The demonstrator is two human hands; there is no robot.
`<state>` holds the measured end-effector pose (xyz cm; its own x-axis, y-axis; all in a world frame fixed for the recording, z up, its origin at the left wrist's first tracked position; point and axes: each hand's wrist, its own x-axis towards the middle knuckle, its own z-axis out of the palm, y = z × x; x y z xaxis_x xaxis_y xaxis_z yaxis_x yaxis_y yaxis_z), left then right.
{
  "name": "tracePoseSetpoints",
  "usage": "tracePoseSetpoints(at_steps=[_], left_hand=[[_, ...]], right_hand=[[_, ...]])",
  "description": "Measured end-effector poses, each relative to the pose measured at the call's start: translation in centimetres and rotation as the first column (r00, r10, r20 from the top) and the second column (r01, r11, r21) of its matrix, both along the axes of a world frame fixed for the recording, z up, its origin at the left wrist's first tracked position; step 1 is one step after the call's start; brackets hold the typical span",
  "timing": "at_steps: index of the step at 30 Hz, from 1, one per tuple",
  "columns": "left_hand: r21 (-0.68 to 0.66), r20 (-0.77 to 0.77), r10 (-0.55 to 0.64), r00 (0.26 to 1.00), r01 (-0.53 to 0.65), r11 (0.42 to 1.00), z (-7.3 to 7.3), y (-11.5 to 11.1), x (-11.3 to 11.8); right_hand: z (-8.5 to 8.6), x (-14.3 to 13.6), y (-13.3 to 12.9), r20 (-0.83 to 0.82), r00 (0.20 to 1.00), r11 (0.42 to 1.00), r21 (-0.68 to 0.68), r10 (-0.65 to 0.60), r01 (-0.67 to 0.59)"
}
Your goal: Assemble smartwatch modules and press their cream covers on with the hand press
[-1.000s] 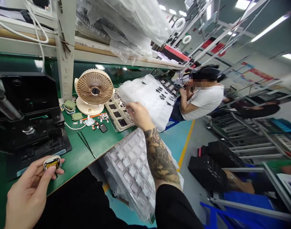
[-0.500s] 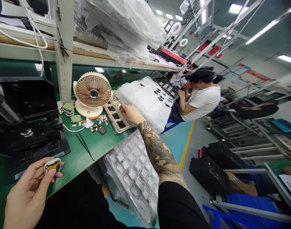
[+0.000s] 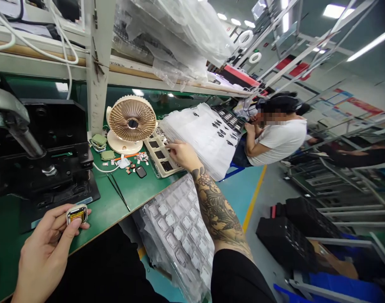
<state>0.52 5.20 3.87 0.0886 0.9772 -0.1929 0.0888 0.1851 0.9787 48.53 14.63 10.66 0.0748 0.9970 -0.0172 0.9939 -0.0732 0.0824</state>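
At the lower left my left hand (image 3: 49, 248) grips an opened smartwatch case (image 3: 76, 214) between thumb and fingers. Its yellow and black inner parts face up. My right hand (image 3: 185, 155) is stretched out over the right side of a beige compartment tray (image 3: 163, 173) holding dark flat pieces and small parts. Its fingers are curled together, and whatever lies between the fingertips is too small to make out. A pair of dark tweezers (image 3: 118, 191) rests on the green bench between my hands. Close by lies a black rounded watch-sized piece (image 3: 141, 171).
A beige fan (image 3: 131, 122) stands behind the small parts. A black metal press (image 3: 50, 151) occupies the left. White sheets (image 3: 192, 130) with black pieces lie beyond the tray. Below the bench edge sits a clear plastic tray of watch-shaped pieces (image 3: 179, 233). A co-worker (image 3: 274, 134) sits farther right.
The view has turned slightly left, so most things appear farther right. My right hand stays at the compartment tray, its fingers slightly shifted. My left hand still holds the smartwatch case.
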Motion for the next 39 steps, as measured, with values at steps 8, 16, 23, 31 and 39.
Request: tracePoseSetpoints(at_steps=[8,16,23,31,39], left_hand=[[0.105,0.051,-0.100,0.994,0.094,0.990,1.5,0.2,0.7],[0.300,-0.168,-0.239,0.956,0.280,0.912,2.5,0.7,0.7],[0.355,-0.199,-0.231,0.952,0.290,0.889,2.5,0.8,0.8],[0.320,-0.199,-0.249,0.948,0.302,0.898,2.7,0.6,0.8],[0.302,-0.174,-0.221,0.960,0.266,0.916,2.2,0.9,0.0]], right_hand=[[-1.8,-5.8,-2.8,-0.439,0.861,0.805,0.590,0.257,0.061],[-4.0,-23.4,-7.8,-0.809,0.210,0.831,0.555,0.549,-0.036],[-4.6,-26.7,-7.8,-0.844,0.074,0.843,0.517,0.530,-0.149],[-3.8,-25.8,-7.5,-0.760,0.184,0.776,0.574,0.623,-0.260],[-4.3,-26.5,-7.9,-0.393,0.408,0.564,0.639,0.824,-0.523]])
